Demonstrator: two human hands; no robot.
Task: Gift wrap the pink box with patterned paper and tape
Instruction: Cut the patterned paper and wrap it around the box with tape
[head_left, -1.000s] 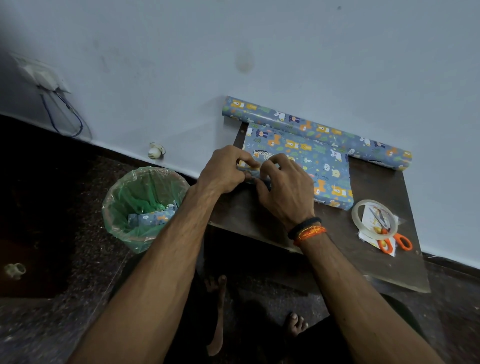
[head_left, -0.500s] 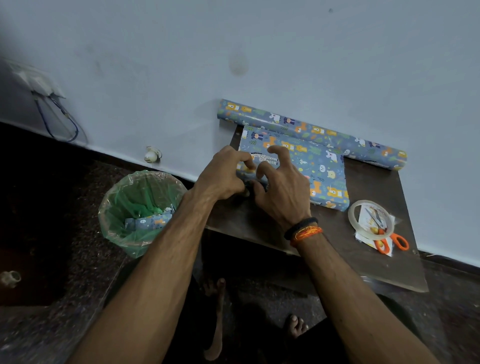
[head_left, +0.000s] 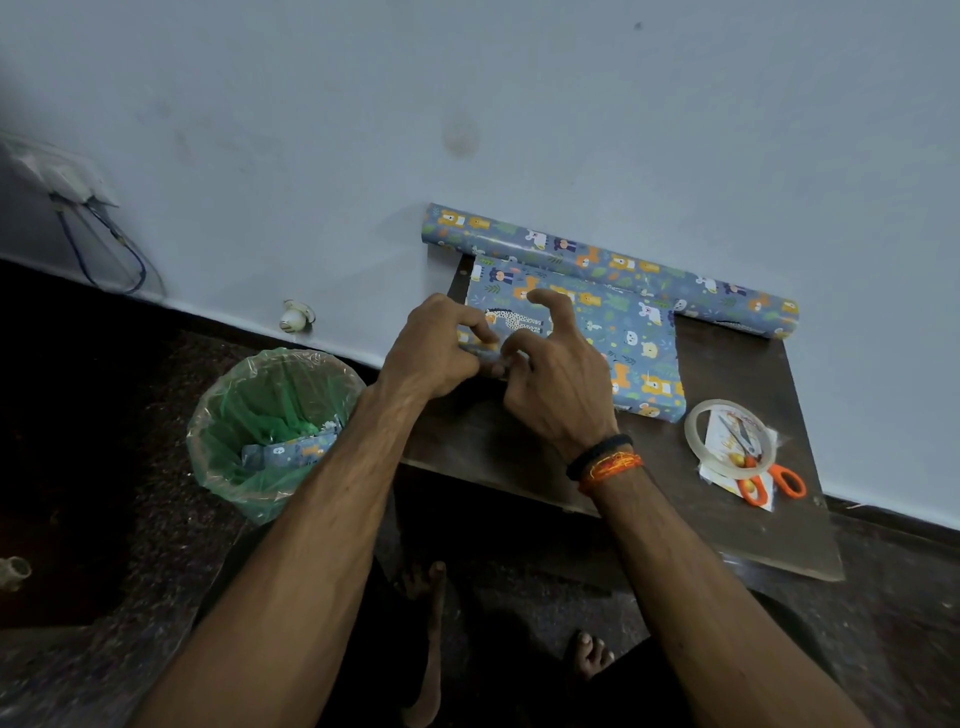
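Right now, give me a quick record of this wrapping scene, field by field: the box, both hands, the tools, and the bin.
box: wrapped box covered in patterned paper, lying on the table
left hand: left hand pinches the paper at the box's near-left end
right hand: right hand fingers curled at the same end
paper roll: paper roll against the wall
tools: tape roll resting over orange scissors
bin: green-lined bin holding paper scraps

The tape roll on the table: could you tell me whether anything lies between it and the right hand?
Nothing visible does. The tape roll lies over the scissors to the right of the right hand, with only bare table between; both hands work at the wrapped box's near-left end.
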